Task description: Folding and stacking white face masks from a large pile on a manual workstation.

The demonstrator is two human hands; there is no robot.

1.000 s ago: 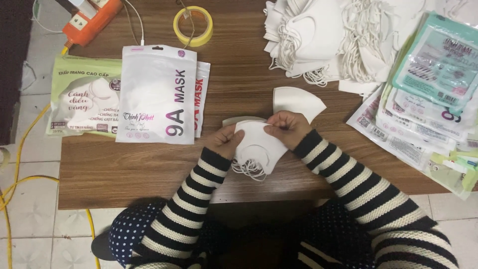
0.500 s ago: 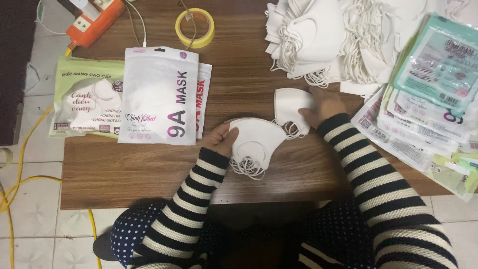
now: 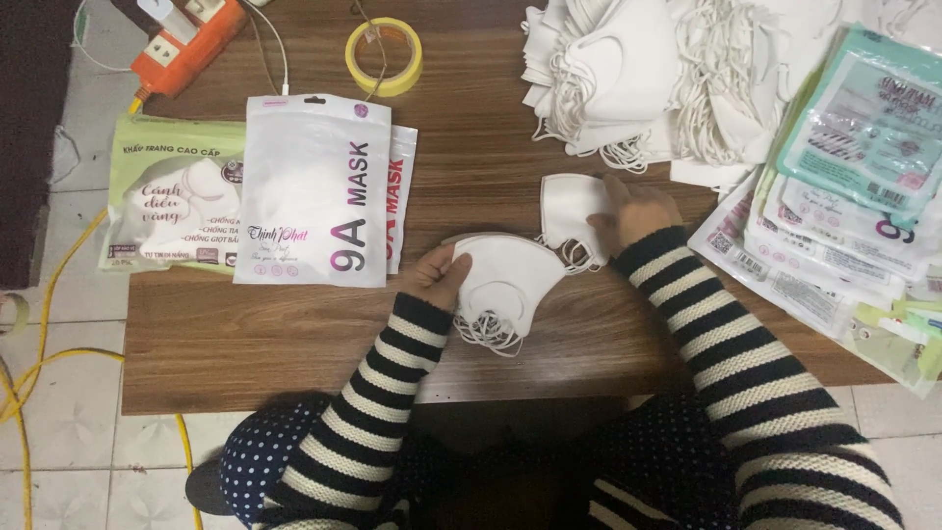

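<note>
My left hand [image 3: 439, 277] holds a small stack of folded white face masks [image 3: 505, 285] flat against the wooden table [image 3: 285, 334], its ear loops hanging toward me. My right hand [image 3: 636, 212] rests on a single folded white mask [image 3: 571, 208] lying just beyond that stack, fingers gripping its right edge. Both arms wear black-and-white striped sleeves. A large heap of loose white masks [image 3: 638, 74] lies at the far side, just beyond my right hand.
White and green mask pouches [image 3: 314, 191] lie to the left. A stack of flat printed pouches [image 3: 844, 196] fills the right edge. A yellow tape roll [image 3: 385, 56] and an orange power strip [image 3: 186, 44] sit at the back left. Yellow cable runs on the tiled floor.
My right hand left the stack and reached out to the right onto the single mask. My left hand stays on the stack.
</note>
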